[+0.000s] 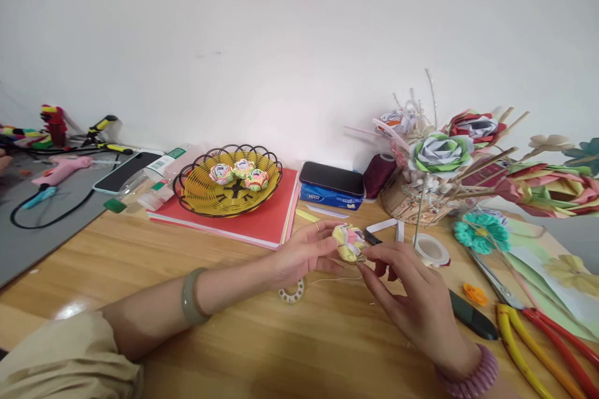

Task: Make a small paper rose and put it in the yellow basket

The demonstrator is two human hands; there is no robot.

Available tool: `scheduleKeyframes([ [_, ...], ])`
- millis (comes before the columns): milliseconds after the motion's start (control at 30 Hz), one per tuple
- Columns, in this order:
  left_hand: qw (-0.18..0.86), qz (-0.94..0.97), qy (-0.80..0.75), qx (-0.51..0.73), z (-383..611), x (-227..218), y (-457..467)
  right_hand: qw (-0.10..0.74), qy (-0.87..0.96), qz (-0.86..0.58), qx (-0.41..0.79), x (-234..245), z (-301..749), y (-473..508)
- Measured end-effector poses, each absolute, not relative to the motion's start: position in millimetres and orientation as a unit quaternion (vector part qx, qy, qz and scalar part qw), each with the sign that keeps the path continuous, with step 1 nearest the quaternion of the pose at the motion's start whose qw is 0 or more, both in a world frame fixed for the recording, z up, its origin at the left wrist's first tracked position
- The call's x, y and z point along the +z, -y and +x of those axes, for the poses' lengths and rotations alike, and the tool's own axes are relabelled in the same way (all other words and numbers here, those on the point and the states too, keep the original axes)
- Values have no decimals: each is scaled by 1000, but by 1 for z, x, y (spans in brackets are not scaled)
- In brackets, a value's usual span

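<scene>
A small paper flower (349, 243), yellow and white with a pink centre, is held above the wooden table. My left hand (306, 250) grips it from the left, thumb and fingers closed on its side. From the right, my right hand (412, 283) pinches at the flower's lower edge with thumb and forefinger. A thin pale thread trails on the table below it, close to a clear ring-shaped spool (292, 292). Behind the right hand lies a white tape roll (431, 249).
At the back, a yellow wicker basket (201, 190) with several paper flowers stands on red paper (276, 218). A phone (331, 179) rests on a blue tissue pack (327, 197). Scissors (505, 296) lie right, near a flower pot (407, 202). A pink glue gun (65, 169) lies left.
</scene>
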State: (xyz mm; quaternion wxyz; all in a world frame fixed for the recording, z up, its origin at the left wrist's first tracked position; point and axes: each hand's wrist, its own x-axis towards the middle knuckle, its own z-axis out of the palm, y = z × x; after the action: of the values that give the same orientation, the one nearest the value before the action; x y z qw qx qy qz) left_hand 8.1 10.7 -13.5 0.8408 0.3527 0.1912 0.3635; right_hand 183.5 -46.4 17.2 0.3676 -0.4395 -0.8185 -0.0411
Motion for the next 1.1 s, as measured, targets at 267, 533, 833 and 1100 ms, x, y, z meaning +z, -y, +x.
scheduleKeyframes([
  [267,845,333,-191,373,7,-11,-14,364,822,-438,-26,16,185,43],
  [533,857,317,-207,350,6,-9,-13,359,813,-458,-25,13,187,39],
  [833,860,299,-191,367,6,-10,-12,409,771,-486,43,14,186,44],
  [1100,864,324,-150,356,6,-6,-12,418,765,-484,74,17,184,45],
])
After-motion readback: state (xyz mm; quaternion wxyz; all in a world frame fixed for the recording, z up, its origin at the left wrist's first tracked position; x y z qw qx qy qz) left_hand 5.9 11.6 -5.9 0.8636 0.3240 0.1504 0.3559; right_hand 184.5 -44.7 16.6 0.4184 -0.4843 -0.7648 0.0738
